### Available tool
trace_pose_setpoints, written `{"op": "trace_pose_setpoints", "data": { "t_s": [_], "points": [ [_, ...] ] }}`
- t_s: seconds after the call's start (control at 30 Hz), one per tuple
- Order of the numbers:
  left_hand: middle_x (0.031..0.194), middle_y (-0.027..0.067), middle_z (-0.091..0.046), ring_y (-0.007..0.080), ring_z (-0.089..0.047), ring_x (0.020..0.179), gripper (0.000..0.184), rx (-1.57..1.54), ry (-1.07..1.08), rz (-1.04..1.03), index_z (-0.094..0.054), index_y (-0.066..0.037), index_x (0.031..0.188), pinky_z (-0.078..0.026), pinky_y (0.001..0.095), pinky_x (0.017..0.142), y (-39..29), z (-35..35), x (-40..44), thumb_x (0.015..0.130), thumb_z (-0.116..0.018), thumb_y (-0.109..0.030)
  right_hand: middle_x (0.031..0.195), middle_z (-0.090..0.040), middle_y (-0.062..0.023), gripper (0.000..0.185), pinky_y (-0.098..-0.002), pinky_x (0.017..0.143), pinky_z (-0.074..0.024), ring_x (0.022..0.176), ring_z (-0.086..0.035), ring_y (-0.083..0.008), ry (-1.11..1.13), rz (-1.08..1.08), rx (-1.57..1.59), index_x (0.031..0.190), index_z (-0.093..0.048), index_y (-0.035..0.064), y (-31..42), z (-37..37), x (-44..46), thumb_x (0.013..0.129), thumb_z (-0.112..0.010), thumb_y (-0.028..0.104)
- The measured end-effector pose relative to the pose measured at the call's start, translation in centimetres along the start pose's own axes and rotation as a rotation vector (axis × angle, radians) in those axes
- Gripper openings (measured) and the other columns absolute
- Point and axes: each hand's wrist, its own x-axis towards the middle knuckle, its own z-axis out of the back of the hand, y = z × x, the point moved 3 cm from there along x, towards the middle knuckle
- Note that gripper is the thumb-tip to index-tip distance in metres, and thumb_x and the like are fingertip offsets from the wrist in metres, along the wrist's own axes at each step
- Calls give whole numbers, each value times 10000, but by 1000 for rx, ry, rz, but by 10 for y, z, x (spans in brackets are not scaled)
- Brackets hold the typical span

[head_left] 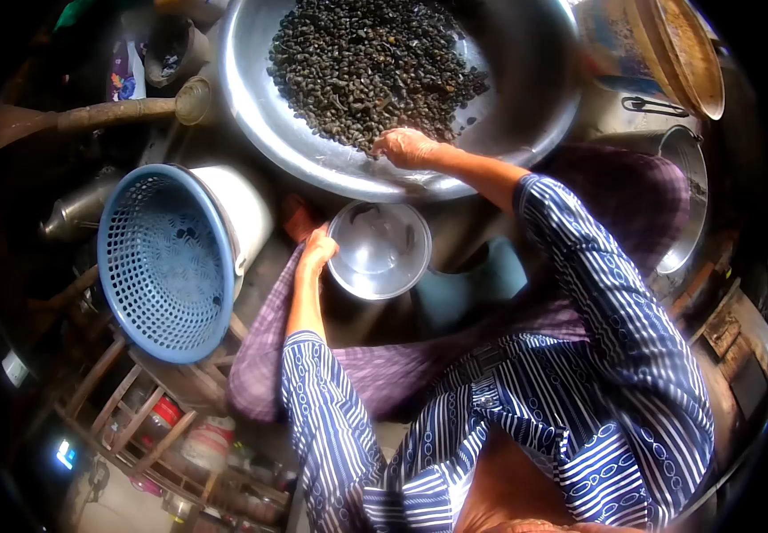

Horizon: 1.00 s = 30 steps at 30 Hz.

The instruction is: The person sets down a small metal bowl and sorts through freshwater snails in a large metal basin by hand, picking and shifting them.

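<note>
One big heap of small dark shell-like pieces (357, 75) sits in one wide metal basin (255, 124), way too many to count, and I honestly can't make out what they are. The basin's far edge is cut off up top and its right side sinks into shade. The right hand (406, 148) is down at the heap's near edge, fingers bunched close together, but the tips are tucked away so I can't tell if they've got a piece. The left hand (317, 249) has the rim of one see-through bowl (380, 253) on the person's side of the basin; can't see what's under it. Beside that there's one blue-green thing (473, 284), half covered, shape hard to read. Off to the left: one blue holey basket (126, 258) tilted over one white bucket (237, 213), which it partly hides, with a few dark bits inside the basket. Over right, one metal pail (691, 204), mostly behind the knee, and one blurry tub (695, 67) further up.
</note>
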Motion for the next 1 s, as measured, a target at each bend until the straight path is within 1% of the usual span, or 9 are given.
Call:
{"op": "trace_pose_setpoints", "data": {
  "t_s": [0.17, 0.3, 0.5, 0.6, 0.7, 0.77, 0.83, 0.87, 1.0],
  "points": [
    [1086, 233, -539, 331, -496, 1064, 609, 30, -73, 43, -484, -58, 1181, -401, 345, 853, 22, -9, 47, 577, -465, 20, 1101, -546, -81, 254, -375, 809, -435, 1029, -502, -251, -43, 244, -161, 945, -603, 95, -12, -18, 4, 747, -446, 106],
    [1169, 219, -489, 323, -444, 1125, 554, 75, -162, -174, -475, -42, 1181, -376, 340, 898, -17, -12, 43, 638, -398, 41, 1046, -543, -52, 196, -351, 809, -412, 1019, -486, -212, -173, 412, -293, 893, -577, 66, -36, -24, 0, 766, -436, 115],
    [1197, 196, -480, 298, -421, 1154, 569, 58, -52, -297, -454, -13, 1192, -356, 312, 917, -20, -9, 50, 626, -440, 47, 1027, -501, -55, 197, -327, 760, -391, 1001, -453, -173, -21, 252, -842, 954, -565, 77, -78, 7, -8, 792, -481, 151],
    [1254, 123, -447, 227, -437, 1114, 741, -356, 156, -172, -378, 12, 1258, -383, 278, 874, -30, 4, 37, 538, -551, 48, 1058, -513, -61, 216, -364, 770, -377, 1012, -447, -183, 165, -50, -857, 979, -588, 96, -88, 50, -3, 805, -477, 160],
    [952, 114, -554, 225, -544, 920, 656, -422, 76, 63, -386, 23, 1228, -423, 401, 813, -12, 38, 59, 587, -529, 22, 992, -550, -99, 185, -344, 777, -406, 982, -477, -193, -67, 183, -589, 884, -596, 55, -69, 49, -10, 795, -455, 135],
    [829, 88, -534, 226, -558, 791, 467, -546, -417, 104, -456, 8, 1092, -429, 450, 755, -25, 65, 50, 631, -515, -38, 956, -603, -128, 205, -367, 759, -487, 878, -583, -261, -142, 87, -236, 867, -597, 69, -57, 27, -8, 766, -419, 66],
    [852, 92, -538, 238, -541, 787, 327, -1224, -518, -95, -464, -20, 972, -420, 445, 739, -58, 78, 28, 669, -521, -130, 904, -622, -132, 207, -356, 741, -490, 829, -604, -263, -68, -40, 73, 888, -601, 65, -35, 13, -2, 749, -447, 66],
    [859, 97, -537, 239, -531, 832, 315, -1261, -570, -97, -465, -35, 950, -407, 442, 753, -69, 81, 28, 695, -538, -205, 907, -621, -146, 245, -355, 752, -486, 830, -605, -276, -119, -79, 150, 924, -597, 46, -29, 4, 1, 743, -432, 49],
    [1024, 228, -512, 330, -514, 914, 543, -731, -906, -271, -366, 67, 1125, -406, 380, 825, -126, 53, 33, 723, -569, -238, 945, -587, -190, 300, -388, 790, -445, 900, -559, -318, -311, -195, 235, 955, -575, 20, -37, -35, 15, 706, -408, 21]
  ]
}}
